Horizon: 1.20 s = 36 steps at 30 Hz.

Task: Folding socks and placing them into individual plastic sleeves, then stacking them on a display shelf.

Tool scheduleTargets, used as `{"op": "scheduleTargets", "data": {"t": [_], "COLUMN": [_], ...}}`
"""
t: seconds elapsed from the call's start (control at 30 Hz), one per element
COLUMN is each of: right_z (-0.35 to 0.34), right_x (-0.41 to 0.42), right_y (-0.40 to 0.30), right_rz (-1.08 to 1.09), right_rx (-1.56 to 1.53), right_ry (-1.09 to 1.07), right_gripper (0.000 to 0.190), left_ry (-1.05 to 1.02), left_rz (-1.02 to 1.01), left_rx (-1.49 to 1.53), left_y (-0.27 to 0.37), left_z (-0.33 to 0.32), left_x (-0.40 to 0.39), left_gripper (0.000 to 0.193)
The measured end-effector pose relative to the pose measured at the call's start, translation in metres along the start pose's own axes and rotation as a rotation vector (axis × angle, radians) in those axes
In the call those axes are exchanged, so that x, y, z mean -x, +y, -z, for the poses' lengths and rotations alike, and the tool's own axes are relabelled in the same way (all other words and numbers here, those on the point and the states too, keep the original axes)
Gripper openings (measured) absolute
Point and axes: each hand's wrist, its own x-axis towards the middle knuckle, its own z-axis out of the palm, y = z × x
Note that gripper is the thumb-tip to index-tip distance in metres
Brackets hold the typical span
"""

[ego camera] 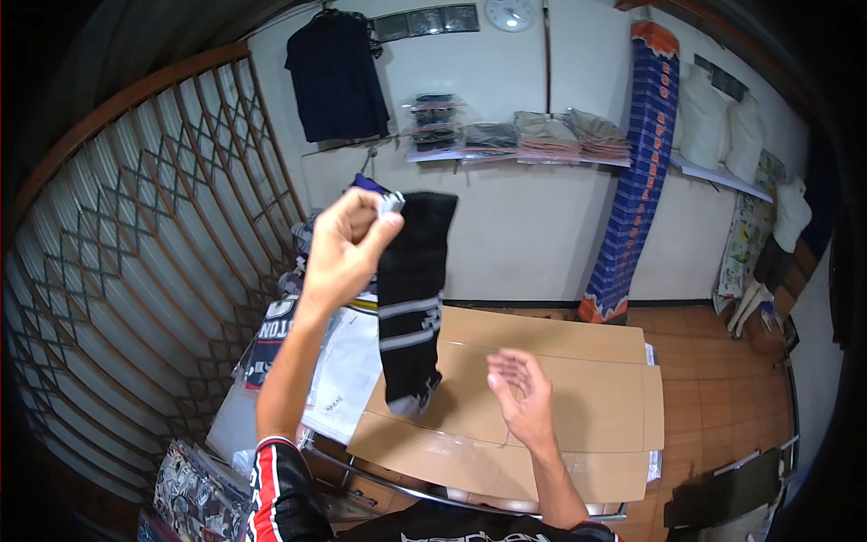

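My left hand (352, 247) is raised, its thumb and fingers closed on a small silvery clip-like piece (391, 204) at the top edge of a long black sock (416, 271). The sock hangs down with grey stripes across it and a grey toe (408, 405) above the table; whether the toe touches anything cannot be told. Lower right, my right hand (521, 400) hovers over the flattened cardboard (596, 406), fingers apart and slightly curled, holding nothing.
White sheets (349, 369) and folded dark jerseys (267, 345) lie left of the cardboard. Bagged clothes (484, 139) fill a wall shelf. A folding metal gate (156, 237) stands left, a tall blue patterned column (633, 176) behind right, and a dark chair-like object (725, 488) lower right.
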Motion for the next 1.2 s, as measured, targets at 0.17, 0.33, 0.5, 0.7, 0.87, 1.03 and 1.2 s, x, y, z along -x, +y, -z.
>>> {"op": "scheduleTargets", "data": {"t": [0.17, 0.33, 0.5, 0.7, 0.87, 1.03, 1.2], "right_z": [-0.012, 0.016, 0.043, 0.064, 0.069, 0.062, 0.059], "right_x": [-0.037, -0.040, -0.032, -0.031, -0.032, -0.034, -0.036], "right_y": [-0.077, -0.085, -0.075, -0.067, -0.063, -0.059, -0.053], "right_rz": [0.287, 0.327, 0.225, 0.128, 0.077, 0.056, 0.024], "right_rx": [-0.175, -0.123, -0.215, -0.398, -0.501, -0.522, -0.537], "right_ry": [0.180, 0.268, 0.226, 0.021, -0.116, -0.085, -0.072], "right_gripper": [0.043, 0.038, 0.036, 0.023, 0.021, 0.021, 0.021], "left_ry": [-0.113, -0.187, -0.241, -0.379, -0.331, -0.283, -0.235], "left_rz": [0.095, 0.186, 0.246, 0.302, 0.331, 0.347, 0.354], "left_rx": [0.142, 0.300, 0.453, 0.620, 0.684, 0.656, 0.693], "left_y": [0.028, 0.042, 0.028, 0.001, -0.001, 0.002, -0.005], "left_z": [-0.070, -0.105, -0.117, -0.119, -0.119, -0.119, -0.119], "left_x": [0.049, 0.076, 0.085, 0.099, 0.105, 0.108, 0.112], "left_gripper": [0.016, 0.018, 0.018, 0.018, 0.017, 0.017, 0.018]}}
